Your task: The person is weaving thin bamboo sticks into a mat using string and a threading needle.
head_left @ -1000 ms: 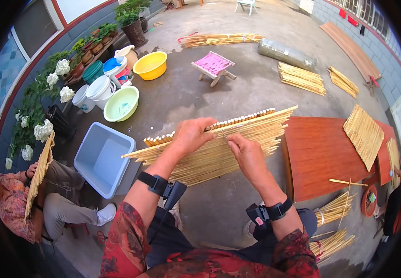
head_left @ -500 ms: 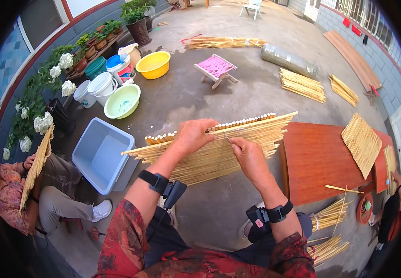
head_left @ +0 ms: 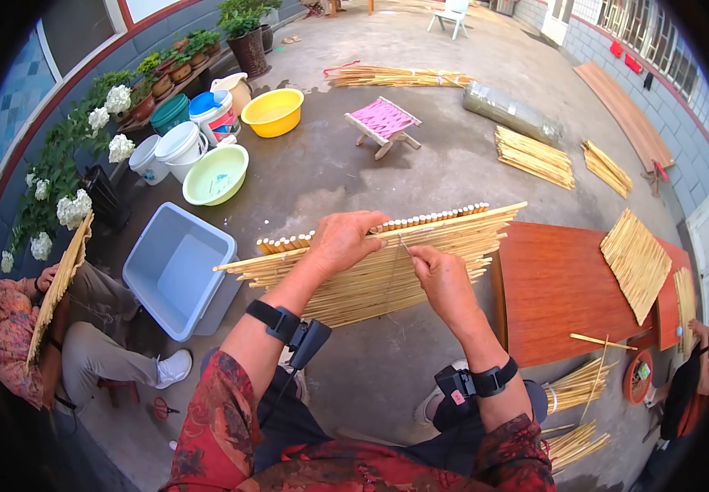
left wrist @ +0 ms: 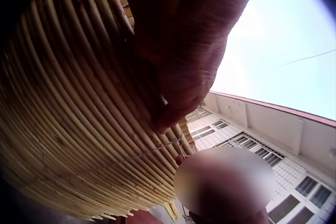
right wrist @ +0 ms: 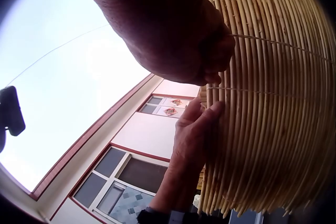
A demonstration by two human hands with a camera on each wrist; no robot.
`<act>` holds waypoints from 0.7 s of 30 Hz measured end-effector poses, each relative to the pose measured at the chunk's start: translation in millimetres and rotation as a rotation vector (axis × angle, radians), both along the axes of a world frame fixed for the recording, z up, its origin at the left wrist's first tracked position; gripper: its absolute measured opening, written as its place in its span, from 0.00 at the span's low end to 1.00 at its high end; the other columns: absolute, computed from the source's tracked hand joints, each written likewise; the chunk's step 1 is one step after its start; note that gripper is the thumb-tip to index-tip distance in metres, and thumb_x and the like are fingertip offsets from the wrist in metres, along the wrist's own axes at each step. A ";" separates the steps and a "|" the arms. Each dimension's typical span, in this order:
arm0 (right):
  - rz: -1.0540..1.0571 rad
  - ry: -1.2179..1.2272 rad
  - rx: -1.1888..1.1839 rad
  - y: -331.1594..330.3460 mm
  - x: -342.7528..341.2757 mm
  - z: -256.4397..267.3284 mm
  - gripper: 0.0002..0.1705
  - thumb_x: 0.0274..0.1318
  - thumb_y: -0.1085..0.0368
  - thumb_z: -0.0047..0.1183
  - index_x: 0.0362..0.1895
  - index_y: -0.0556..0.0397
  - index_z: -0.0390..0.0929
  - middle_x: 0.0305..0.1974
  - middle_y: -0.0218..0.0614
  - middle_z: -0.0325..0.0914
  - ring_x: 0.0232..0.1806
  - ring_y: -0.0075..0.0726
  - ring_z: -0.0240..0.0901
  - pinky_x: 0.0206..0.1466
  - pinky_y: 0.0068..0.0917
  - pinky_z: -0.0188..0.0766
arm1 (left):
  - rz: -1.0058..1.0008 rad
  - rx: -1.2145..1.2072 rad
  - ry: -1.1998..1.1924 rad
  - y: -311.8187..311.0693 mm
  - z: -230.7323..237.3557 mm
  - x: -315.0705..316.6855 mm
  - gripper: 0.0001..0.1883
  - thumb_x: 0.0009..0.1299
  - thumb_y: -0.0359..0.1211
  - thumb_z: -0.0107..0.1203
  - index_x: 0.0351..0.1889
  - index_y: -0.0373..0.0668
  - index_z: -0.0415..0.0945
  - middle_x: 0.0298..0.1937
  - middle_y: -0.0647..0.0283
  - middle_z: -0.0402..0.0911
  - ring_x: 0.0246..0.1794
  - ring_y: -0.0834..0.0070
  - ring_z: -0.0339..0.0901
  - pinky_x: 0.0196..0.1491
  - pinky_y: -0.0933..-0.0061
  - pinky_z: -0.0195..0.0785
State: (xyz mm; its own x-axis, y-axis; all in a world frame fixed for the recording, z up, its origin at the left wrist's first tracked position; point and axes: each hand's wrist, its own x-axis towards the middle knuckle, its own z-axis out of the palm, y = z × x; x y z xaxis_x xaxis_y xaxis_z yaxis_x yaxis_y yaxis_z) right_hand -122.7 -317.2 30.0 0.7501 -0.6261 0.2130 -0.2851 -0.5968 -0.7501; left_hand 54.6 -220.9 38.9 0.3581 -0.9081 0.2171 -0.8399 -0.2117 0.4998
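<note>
Pinching a thin strand (head_left: 404,242) at the upper edge of a stalk mat (head_left: 362,291), the right hand (head_left: 444,275) is near the left hand (head_left: 344,242), whose thumb and fingers grip that same edge. The mat hangs above the concrete floor (head_left: 305,174), near the left edge of the red-brown desk (head_left: 551,287). A second mat (head_left: 637,266) lies by the desk's right edge; stalk bundles (head_left: 581,385) lie beyond its near edge.
</note>
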 end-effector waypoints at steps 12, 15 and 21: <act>0.012 -0.037 -0.031 3.9 -9.9 -5.9 0.10 0.58 0.67 0.52 0.41 0.56 0.81 0.32 0.54 0.79 0.37 0.57 0.78 0.41 0.42 0.74 | -0.041 -0.057 -0.049 9.2 -7.4 -19.2 0.18 0.60 0.36 0.60 0.49 0.48 0.77 0.45 0.61 0.81 0.43 0.59 0.78 0.44 0.62 0.71; 0.021 -0.028 -0.034 6.1 -16.5 -4.5 0.09 0.57 0.68 0.53 0.41 0.55 0.81 0.32 0.54 0.79 0.37 0.57 0.77 0.40 0.42 0.74 | -0.050 -0.065 -0.076 15.1 -5.4 -27.1 0.18 0.60 0.36 0.59 0.49 0.48 0.76 0.43 0.62 0.81 0.42 0.59 0.78 0.44 0.61 0.71; 0.011 -0.033 -0.007 21.1 -40.3 -2.0 0.09 0.57 0.69 0.53 0.42 0.56 0.80 0.32 0.53 0.79 0.37 0.57 0.77 0.40 0.42 0.74 | -0.034 -0.091 -0.130 31.2 -3.7 -53.7 0.19 0.58 0.32 0.60 0.49 0.49 0.76 0.43 0.64 0.80 0.38 0.62 0.79 0.40 0.64 0.73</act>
